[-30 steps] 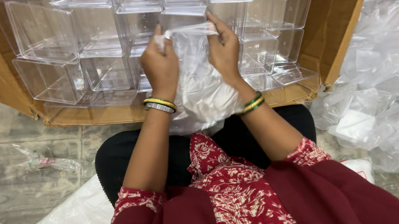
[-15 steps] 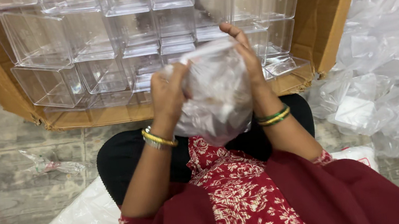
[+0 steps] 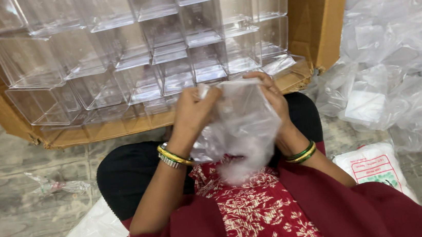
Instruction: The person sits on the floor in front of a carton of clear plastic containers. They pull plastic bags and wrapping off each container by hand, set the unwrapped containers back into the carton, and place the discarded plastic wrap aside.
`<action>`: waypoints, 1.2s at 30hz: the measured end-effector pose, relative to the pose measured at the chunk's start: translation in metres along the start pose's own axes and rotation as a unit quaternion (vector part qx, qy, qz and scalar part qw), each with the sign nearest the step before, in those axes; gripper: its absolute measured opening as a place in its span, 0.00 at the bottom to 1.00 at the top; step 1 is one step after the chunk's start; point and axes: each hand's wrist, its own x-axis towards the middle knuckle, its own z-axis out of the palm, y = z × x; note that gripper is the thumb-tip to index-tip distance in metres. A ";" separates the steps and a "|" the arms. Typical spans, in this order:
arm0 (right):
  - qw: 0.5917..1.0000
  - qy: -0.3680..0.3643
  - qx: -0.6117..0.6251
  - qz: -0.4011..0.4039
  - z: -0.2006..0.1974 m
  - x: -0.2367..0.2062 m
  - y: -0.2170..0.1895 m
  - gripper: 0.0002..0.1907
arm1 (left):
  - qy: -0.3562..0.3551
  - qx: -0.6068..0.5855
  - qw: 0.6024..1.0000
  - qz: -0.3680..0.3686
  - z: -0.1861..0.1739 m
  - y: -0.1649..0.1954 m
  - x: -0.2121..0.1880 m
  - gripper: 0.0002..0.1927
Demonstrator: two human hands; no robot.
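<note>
The left hand [image 3: 192, 110] and the right hand [image 3: 273, 94] are both closed on the upper edge of a thin clear plastic bag [image 3: 240, 128], fingers pinching the film at either side of its top. The bag hangs between the hands, above the person's lap and just in front of a cardboard box [image 3: 323, 25]. Something clear seems to sit inside the bag, though the crinkled film hides its outline.

To handle this well, the pinch is best kept at the very rim of the film, one hand to each side, so the mouth stays taut and even; a grip lower down would likely bunch the film. A light pull apart, rather than a tug, seems right, since such thin film probably stretches or tears easily.

The cardboard box lies on its side, packed with rows of clear plastic containers [image 3: 130, 85]. On the right, well apart, lies a loose heap of plastic wrappers [image 3: 402, 64]. A white packet [image 3: 375, 167] rests on the floor [image 3: 18, 204] near the right elbow.
</note>
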 end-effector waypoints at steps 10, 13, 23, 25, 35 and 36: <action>0.974 -0.160 0.055 0.148 -0.050 -0.103 -0.011 0.24 | -0.009 0.066 0.990 0.126 0.053 -0.034 0.021 0.17; 0.970 0.205 0.124 0.032 -0.119 -0.118 -0.022 0.25 | 0.017 -0.096 0.987 0.126 0.050 -0.042 0.026 0.11; 0.788 0.516 -0.329 -0.064 -0.260 -0.158 0.056 0.33 | -0.027 -0.218 0.966 0.137 0.022 -0.040 0.025 0.26; 0.788 0.477 -0.356 -0.156 -0.274 -0.146 0.079 0.39 | -0.002 -0.142 0.981 0.131 0.020 -0.035 0.022 0.22; 0.555 0.577 -0.575 -0.168 -0.252 -0.007 -0.057 0.17 | 0.008 -0.172 0.978 0.116 -0.060 -0.004 -0.022 0.29; 0.612 0.525 -0.534 -0.254 -0.235 0.021 -0.074 0.15 | -0.001 -0.197 0.977 0.086 -0.065 -0.006 -0.023 0.28</action>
